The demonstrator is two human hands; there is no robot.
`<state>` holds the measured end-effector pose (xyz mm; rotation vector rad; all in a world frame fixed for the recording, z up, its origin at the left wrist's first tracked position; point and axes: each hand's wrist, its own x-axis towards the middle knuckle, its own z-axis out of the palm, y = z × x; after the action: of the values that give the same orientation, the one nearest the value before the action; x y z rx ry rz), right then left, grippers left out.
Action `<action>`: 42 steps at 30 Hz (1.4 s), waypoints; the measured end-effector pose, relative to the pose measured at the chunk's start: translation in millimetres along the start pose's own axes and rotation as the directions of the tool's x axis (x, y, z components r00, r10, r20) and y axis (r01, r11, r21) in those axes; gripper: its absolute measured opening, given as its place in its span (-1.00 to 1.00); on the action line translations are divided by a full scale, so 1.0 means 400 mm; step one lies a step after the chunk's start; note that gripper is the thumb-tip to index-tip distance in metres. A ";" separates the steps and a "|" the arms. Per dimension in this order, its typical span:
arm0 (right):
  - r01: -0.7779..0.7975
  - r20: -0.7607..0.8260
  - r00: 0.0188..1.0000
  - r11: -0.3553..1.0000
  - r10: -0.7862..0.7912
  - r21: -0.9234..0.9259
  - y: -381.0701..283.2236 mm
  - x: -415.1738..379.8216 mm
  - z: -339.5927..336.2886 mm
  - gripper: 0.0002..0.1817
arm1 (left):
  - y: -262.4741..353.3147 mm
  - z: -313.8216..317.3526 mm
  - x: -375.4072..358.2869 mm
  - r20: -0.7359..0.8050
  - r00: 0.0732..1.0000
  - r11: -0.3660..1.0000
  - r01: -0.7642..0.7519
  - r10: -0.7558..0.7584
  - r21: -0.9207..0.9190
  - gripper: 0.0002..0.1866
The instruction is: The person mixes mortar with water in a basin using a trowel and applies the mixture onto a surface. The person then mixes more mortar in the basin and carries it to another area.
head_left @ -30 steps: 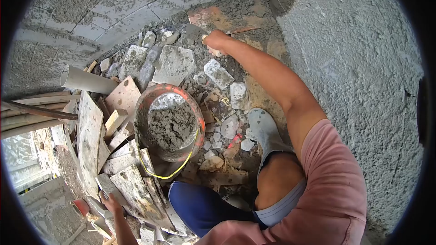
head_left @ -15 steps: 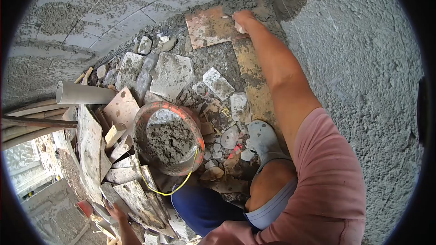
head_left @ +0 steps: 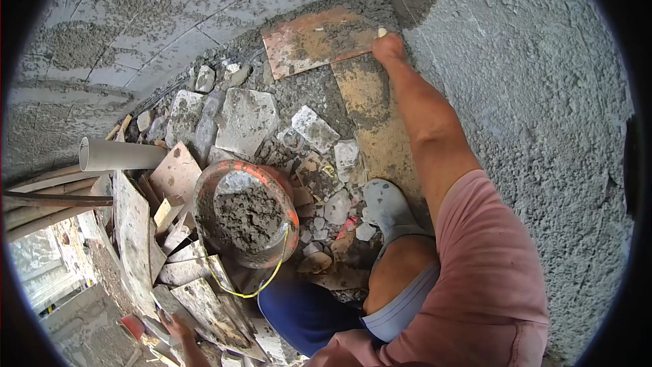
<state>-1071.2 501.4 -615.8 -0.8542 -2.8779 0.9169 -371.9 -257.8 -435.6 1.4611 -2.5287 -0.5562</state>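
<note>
The right hand (head_left: pixel 389 49) is gripping a pale handle (head_left: pixel 382 31) beside a panel (head_left: pixel 299 39); the left hand (head_left: pixel 178 328) is lying near slabs (head_left: pixel 212 311), grip unclear.

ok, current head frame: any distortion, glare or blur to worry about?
Head view: wide-angle distortion, black curved borders left and right, joints bowed in the block wall; opening at lower left washed out; right hand and bucket readable, left hand slightly soft.

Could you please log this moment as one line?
right hand: closed around pale handle, at end of stained board | left hand: at broken slabs | bucket: holds grey mix
</note>
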 end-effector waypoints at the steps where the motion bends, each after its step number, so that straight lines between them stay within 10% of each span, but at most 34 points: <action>1: 0.046 -0.018 0.999 0.998 -0.047 -0.036 0.022 -0.003 0.011 -0.51 | -0.006 -0.006 0.004 -0.011 0.999 0.997 -0.029 0.030 0.068 -0.20; 11: 0.505 0.078 0.855 0.857 -0.513 0.096 -0.053 -0.444 -0.200 -0.47 | -0.010 -0.002 -0.002 -0.023 0.997 0.982 -0.069 0.074 0.178 -0.23; 19: 0.976 0.308 0.182 0.209 -0.934 0.060 -0.128 -0.744 -0.218 -0.52 | -0.016 -0.004 -0.006 -0.023 0.992 0.982 -0.123 0.128 0.146 -0.25; 22: 0.824 0.351 0.464 0.542 -0.813 0.165 -0.140 -0.737 -0.181 -0.57 | -0.029 0.004 0.007 -0.017 0.993 0.987 -0.115 0.118 0.109 -0.24; 26: 0.110 0.572 0.723 0.881 -0.388 0.460 -0.175 -0.565 -0.104 -0.67 | -0.030 -0.006 0.000 -0.012 0.991 0.981 -0.127 0.130 0.147 -0.24; 27: -0.112 0.656 0.696 0.859 -0.291 0.500 -0.181 -0.507 -0.078 -0.67 | -0.008 0.001 -0.008 -0.009 0.995 0.989 -0.102 0.103 0.108 -0.23; 33: -0.333 0.623 0.781 0.813 -0.046 0.478 -0.212 -0.272 0.038 -0.74 | -0.021 0.003 -0.001 -0.029 0.998 0.996 -0.062 0.064 0.056 -0.21; 42: -0.402 0.295 0.915 0.666 0.274 0.628 -0.032 -0.120 -0.018 -0.75 | 0.013 -0.002 -0.015 -0.020 0.998 0.996 -0.053 0.055 0.077 -0.23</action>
<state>-1035.5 472.4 -595.6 -1.2588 -2.1719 2.0020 -372.9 -250.3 -432.6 1.4104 -2.5902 -0.4376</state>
